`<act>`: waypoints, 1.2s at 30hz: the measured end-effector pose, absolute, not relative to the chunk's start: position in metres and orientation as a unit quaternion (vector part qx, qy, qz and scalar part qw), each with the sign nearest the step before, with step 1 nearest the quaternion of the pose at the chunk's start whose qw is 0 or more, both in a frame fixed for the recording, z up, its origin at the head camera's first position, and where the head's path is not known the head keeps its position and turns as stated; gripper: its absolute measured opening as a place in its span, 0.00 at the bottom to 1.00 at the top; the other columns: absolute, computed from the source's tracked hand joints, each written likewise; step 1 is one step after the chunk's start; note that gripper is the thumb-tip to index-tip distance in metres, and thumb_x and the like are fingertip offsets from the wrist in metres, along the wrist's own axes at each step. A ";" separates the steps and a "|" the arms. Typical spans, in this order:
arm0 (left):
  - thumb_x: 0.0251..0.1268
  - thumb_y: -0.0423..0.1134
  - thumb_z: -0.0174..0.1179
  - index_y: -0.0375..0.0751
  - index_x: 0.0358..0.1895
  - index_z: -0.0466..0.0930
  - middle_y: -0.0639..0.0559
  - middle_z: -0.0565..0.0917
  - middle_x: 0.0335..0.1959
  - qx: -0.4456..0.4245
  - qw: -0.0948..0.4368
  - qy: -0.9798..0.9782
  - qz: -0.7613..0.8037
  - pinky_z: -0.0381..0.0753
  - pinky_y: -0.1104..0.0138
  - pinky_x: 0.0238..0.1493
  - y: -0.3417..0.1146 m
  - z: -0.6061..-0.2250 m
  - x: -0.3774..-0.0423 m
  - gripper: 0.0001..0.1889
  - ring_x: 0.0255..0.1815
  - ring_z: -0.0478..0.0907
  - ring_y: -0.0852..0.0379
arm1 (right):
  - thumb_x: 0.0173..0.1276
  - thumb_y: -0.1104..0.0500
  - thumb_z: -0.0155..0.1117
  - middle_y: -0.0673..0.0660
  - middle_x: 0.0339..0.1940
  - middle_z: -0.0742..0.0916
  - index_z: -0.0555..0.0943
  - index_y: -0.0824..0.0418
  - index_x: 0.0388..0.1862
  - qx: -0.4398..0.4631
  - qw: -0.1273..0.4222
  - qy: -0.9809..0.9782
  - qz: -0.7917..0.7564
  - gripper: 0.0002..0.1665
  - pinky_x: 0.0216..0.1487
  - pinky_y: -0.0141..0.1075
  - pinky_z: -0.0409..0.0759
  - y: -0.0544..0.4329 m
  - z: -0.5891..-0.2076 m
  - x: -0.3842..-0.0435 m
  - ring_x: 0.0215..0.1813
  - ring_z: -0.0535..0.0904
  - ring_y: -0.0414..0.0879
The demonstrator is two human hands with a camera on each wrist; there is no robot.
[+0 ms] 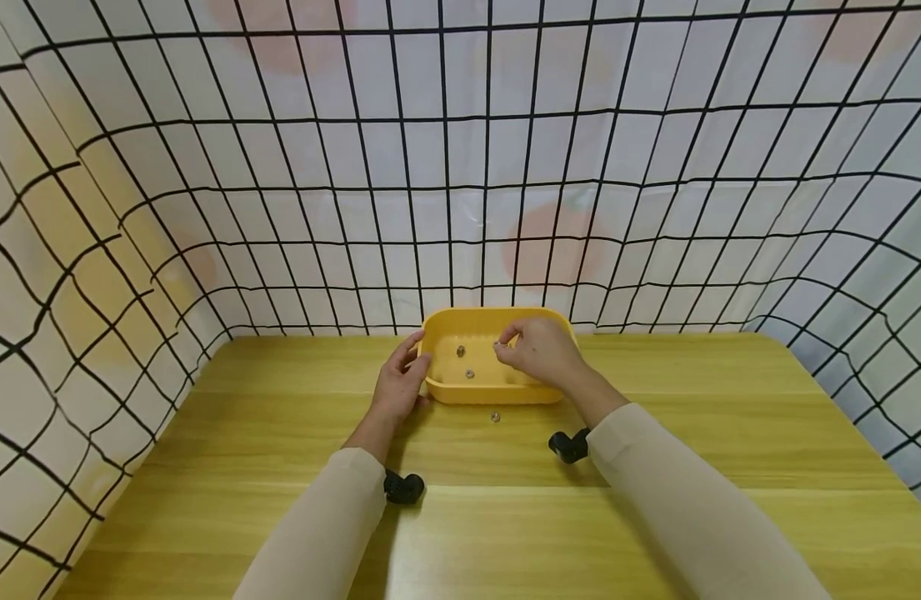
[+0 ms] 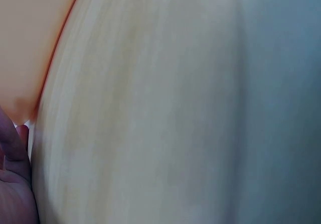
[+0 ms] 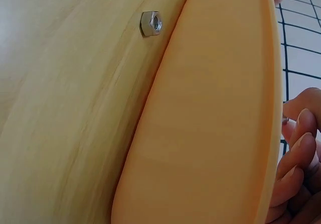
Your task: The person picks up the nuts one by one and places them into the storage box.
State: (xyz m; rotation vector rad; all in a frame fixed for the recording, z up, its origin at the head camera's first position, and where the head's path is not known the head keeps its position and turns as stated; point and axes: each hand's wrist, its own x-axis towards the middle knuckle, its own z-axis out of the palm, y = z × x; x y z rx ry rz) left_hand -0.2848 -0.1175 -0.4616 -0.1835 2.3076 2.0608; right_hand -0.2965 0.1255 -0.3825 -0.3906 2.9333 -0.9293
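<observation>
A yellow plastic tray (image 1: pixel 498 395) stands on the table against the netting. My left hand (image 1: pixel 398 385) grips its left end, thumb at the rim and fingers along the outside. Over the tray's right half, my right hand (image 1: pixel 538 350) pinches a small metal nut (image 3: pixel 285 119) between thumb and index finger. Two nuts lie on the tray floor: a darker nut (image 1: pixel 461 351) and a paler nut (image 1: pixel 470 374). Another hex nut (image 3: pixel 151 23) sits on the wood just in front of the tray. Only part of the left hand (image 2: pixel 15 184) shows in the left wrist view, beside the tray wall.
Black grid netting (image 1: pixel 445 183) over pale cloth rises behind and on both sides of the wooden table (image 1: pixel 490 508). A black wrist device (image 1: pixel 404 488) is at the left cuff and another black device (image 1: pixel 568 447) at the right cuff.
</observation>
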 end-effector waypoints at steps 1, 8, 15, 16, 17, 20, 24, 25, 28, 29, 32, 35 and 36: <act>0.78 0.48 0.54 0.72 0.73 0.69 0.48 0.68 0.76 -0.059 0.021 0.745 0.664 0.80 0.70 0.22 -0.117 -0.461 -0.285 0.24 0.63 0.76 0.45 | 0.70 0.47 0.66 0.50 0.17 0.82 0.87 0.55 0.42 -0.123 0.023 0.946 -0.299 0.14 0.24 0.34 0.71 0.124 -0.382 -0.298 0.18 0.70 0.42; 0.78 0.48 0.54 0.71 0.74 0.68 0.47 0.67 0.77 -0.059 0.022 0.750 0.659 0.80 0.69 0.22 -0.117 -0.461 -0.286 0.25 0.64 0.75 0.44 | 0.70 0.48 0.66 0.50 0.27 0.89 0.87 0.54 0.43 -0.115 0.036 0.950 -0.289 0.13 0.23 0.33 0.71 0.119 -0.384 -0.307 0.20 0.72 0.42; 0.78 0.49 0.54 0.71 0.73 0.69 0.47 0.67 0.76 -0.063 0.025 0.749 0.659 0.80 0.69 0.23 -0.117 -0.461 -0.286 0.24 0.65 0.74 0.44 | 0.70 0.49 0.67 0.51 0.29 0.90 0.86 0.54 0.40 -0.104 0.043 0.945 -0.307 0.11 0.22 0.33 0.69 0.115 -0.391 -0.311 0.19 0.70 0.42; 0.78 0.48 0.54 0.71 0.73 0.69 0.47 0.67 0.76 -0.064 0.026 0.749 0.659 0.80 0.70 0.23 -0.117 -0.461 -0.285 0.24 0.65 0.74 0.44 | 0.70 0.49 0.67 0.51 0.29 0.90 0.86 0.54 0.40 -0.103 0.042 0.945 -0.307 0.11 0.22 0.32 0.69 0.115 -0.391 -0.311 0.18 0.70 0.42; 0.78 0.49 0.54 0.72 0.73 0.69 0.47 0.67 0.76 -0.064 0.026 0.749 0.659 0.80 0.70 0.23 -0.116 -0.462 -0.285 0.24 0.65 0.75 0.45 | 0.70 0.49 0.67 0.51 0.29 0.90 0.86 0.54 0.40 -0.103 0.041 0.946 -0.306 0.11 0.21 0.32 0.69 0.115 -0.392 -0.311 0.18 0.70 0.42; 0.77 0.49 0.55 0.72 0.73 0.70 0.47 0.67 0.76 -0.062 0.024 0.747 0.661 0.80 0.69 0.23 -0.116 -0.462 -0.286 0.24 0.65 0.75 0.44 | 0.70 0.49 0.67 0.52 0.30 0.91 0.86 0.54 0.41 -0.102 0.039 0.945 -0.307 0.11 0.21 0.32 0.68 0.114 -0.393 -0.311 0.18 0.71 0.42; 0.77 0.48 0.55 0.71 0.73 0.70 0.47 0.67 0.76 -0.059 0.020 0.747 0.662 0.80 0.69 0.22 -0.116 -0.462 -0.286 0.24 0.65 0.74 0.44 | 0.70 0.49 0.67 0.54 0.32 0.92 0.86 0.54 0.41 -0.102 0.039 0.942 -0.318 0.10 0.21 0.32 0.68 0.112 -0.393 -0.310 0.18 0.72 0.42; 0.77 0.48 0.55 0.71 0.73 0.70 0.47 0.68 0.76 -0.058 0.020 0.746 0.663 0.80 0.69 0.22 -0.116 -0.462 -0.286 0.24 0.65 0.75 0.44 | 0.70 0.49 0.67 0.54 0.33 0.92 0.86 0.54 0.41 -0.101 0.039 0.940 -0.324 0.10 0.20 0.32 0.67 0.112 -0.393 -0.310 0.18 0.72 0.43; 0.77 0.49 0.55 0.71 0.73 0.69 0.47 0.68 0.76 -0.057 0.021 0.747 0.662 0.80 0.69 0.22 -0.117 -0.462 -0.286 0.24 0.65 0.75 0.44 | 0.71 0.49 0.67 0.56 0.34 0.92 0.86 0.54 0.41 -0.101 0.039 0.937 -0.333 0.10 0.20 0.32 0.67 0.113 -0.392 -0.311 0.19 0.73 0.43; 0.77 0.49 0.55 0.71 0.73 0.69 0.47 0.68 0.76 -0.058 0.022 0.747 0.662 0.80 0.69 0.22 -0.117 -0.462 -0.286 0.24 0.64 0.75 0.44 | 0.71 0.49 0.66 0.56 0.35 0.92 0.86 0.54 0.42 -0.101 0.039 0.937 -0.333 0.11 0.20 0.32 0.67 0.113 -0.392 -0.311 0.19 0.74 0.43; 0.78 0.49 0.55 0.72 0.72 0.69 0.47 0.67 0.76 -0.058 0.021 0.748 0.661 0.80 0.69 0.22 -0.118 -0.462 -0.285 0.23 0.65 0.75 0.45 | 0.71 0.48 0.66 0.57 0.35 0.92 0.86 0.54 0.43 -0.101 0.040 0.935 -0.336 0.12 0.21 0.32 0.68 0.113 -0.391 -0.310 0.20 0.76 0.44; 0.78 0.49 0.54 0.72 0.73 0.69 0.47 0.67 0.77 -0.058 0.021 0.748 0.661 0.80 0.69 0.22 -0.118 -0.462 -0.286 0.24 0.64 0.75 0.44 | 0.71 0.47 0.66 0.57 0.36 0.92 0.86 0.54 0.43 -0.100 0.040 0.934 -0.340 0.12 0.21 0.32 0.68 0.113 -0.388 -0.308 0.19 0.76 0.43; 0.78 0.49 0.54 0.72 0.73 0.69 0.47 0.67 0.77 -0.057 0.021 0.747 0.662 0.80 0.69 0.23 -0.118 -0.463 -0.287 0.24 0.64 0.75 0.44 | 0.71 0.47 0.66 0.57 0.36 0.92 0.86 0.53 0.44 -0.101 0.040 0.934 -0.342 0.13 0.20 0.32 0.68 0.113 -0.387 -0.308 0.19 0.75 0.43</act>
